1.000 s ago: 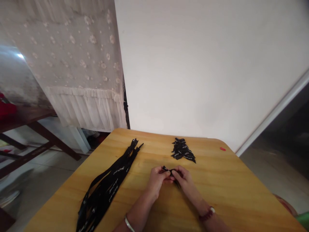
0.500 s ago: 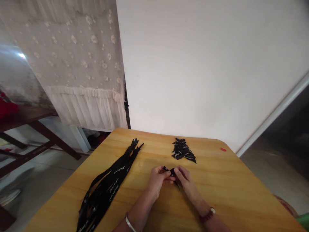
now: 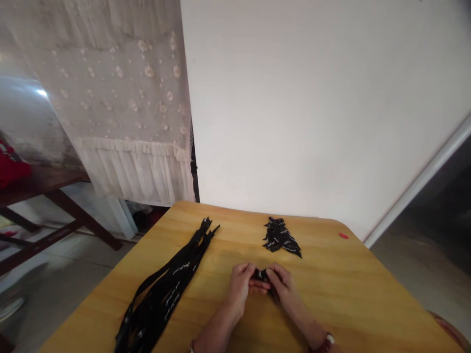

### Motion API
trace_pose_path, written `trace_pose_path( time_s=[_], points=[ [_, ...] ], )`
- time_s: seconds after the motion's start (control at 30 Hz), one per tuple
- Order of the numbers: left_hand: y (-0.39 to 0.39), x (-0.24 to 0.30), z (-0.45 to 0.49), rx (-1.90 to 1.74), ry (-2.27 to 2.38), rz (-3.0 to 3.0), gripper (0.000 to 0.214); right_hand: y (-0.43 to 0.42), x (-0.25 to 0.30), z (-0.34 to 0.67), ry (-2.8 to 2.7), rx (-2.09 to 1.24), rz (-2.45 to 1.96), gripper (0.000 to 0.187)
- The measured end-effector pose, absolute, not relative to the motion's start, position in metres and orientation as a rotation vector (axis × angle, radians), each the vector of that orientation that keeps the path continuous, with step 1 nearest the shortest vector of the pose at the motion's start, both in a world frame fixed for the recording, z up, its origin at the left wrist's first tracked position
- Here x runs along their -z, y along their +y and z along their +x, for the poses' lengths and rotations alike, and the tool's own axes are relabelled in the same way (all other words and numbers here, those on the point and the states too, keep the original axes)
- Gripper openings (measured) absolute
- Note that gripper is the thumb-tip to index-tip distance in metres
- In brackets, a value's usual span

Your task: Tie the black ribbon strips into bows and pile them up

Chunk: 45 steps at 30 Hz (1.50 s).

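Beyond the far edge of the bench (image 3: 331,299), a white wall (image 3: 294,108) rises, and a lace curtain (image 3: 121,93) embroidered with flowers hangs past the bench's far left corner. Further out from the bench's left side, a dark wooden table (image 3: 44,193) is seen, with a red bundle (image 3: 13,171) lying on it. A bundle of long black ribbons (image 3: 162,294) printed in white lettering is laid diagonally across the left part of the bench, and a heap of short black ribbon pieces (image 3: 278,237) is placed near its far edge, around the middle. A small red object (image 3: 343,236) lies close to the far right corner of the bench. Towards the bench's near edge, the left hand (image 3: 239,287) and the right hand (image 3: 283,284) are held close together above the wood, and a black ribbon piece (image 3: 260,275) is gripped between them, with one end hanging down beside the right hand. A beaded bracelet (image 3: 326,343) is worn on the right wrist.
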<state>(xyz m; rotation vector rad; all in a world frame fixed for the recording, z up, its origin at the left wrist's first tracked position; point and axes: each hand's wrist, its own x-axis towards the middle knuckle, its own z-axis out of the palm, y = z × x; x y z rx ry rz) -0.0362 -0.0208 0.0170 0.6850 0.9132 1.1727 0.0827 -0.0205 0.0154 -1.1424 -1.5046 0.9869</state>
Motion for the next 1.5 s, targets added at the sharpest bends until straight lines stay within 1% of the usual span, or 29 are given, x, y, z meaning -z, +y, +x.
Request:
trace_pose_path(
  time_s=[0.33, 0.47, 0.53, 0.7, 0.9, 1.03, 1.13, 1.37, 1.43, 1.5],
  points=[
    [-0.023, -0.020, -0.038, -1.122, 0.883, 0.676, 0.030, -0.023, -0.023, 0.080, -1.473, -0.945, -1.180, 0.033],
    [-0.025, -0.025, -0.040, -1.054, 0.819, 0.649, 0.023, -0.022, -0.024, 0.083, -1.425, -0.911, -1.227, 0.034],
    [-0.025, -0.027, -0.041, -1.058, 0.812, 0.654, 0.021, -0.024, -0.023, 0.085, -1.368, -0.943, -1.254, 0.033],
    [-0.023, -0.027, -0.044, -1.122, 0.861, 0.660, 0.020, -0.026, -0.020, 0.088, -1.275, -1.106, -1.233, 0.038],
    [-0.019, -0.024, -0.045, -1.204, 0.927, 0.678, 0.024, -0.027, -0.025, 0.087, -1.503, -1.064, -1.121, 0.029],
    [-0.020, -0.025, -0.044, -1.184, 0.935, 0.725, 0.023, -0.025, -0.022, 0.085, -1.593, -1.032, -1.128, 0.022],
    [-0.021, -0.027, -0.043, -1.157, 0.922, 0.735, 0.027, -0.024, -0.018, 0.085, -1.582, -0.979, -1.140, 0.021],
    [-0.022, -0.031, -0.046, -1.177, 0.936, 0.641, 0.044, -0.022, -0.015, 0.088, -1.563, -0.943, -1.153, 0.021],
    [-0.022, -0.032, -0.046, -1.174, 0.941, 0.646, 0.044, -0.022, -0.015, 0.088, -1.570, -0.949, -1.154, 0.020],
    [-0.023, -0.031, -0.046, -1.160, 0.930, 0.684, 0.040, -0.022, -0.016, 0.088, -1.573, -0.948, -1.155, 0.020]
  ],
)
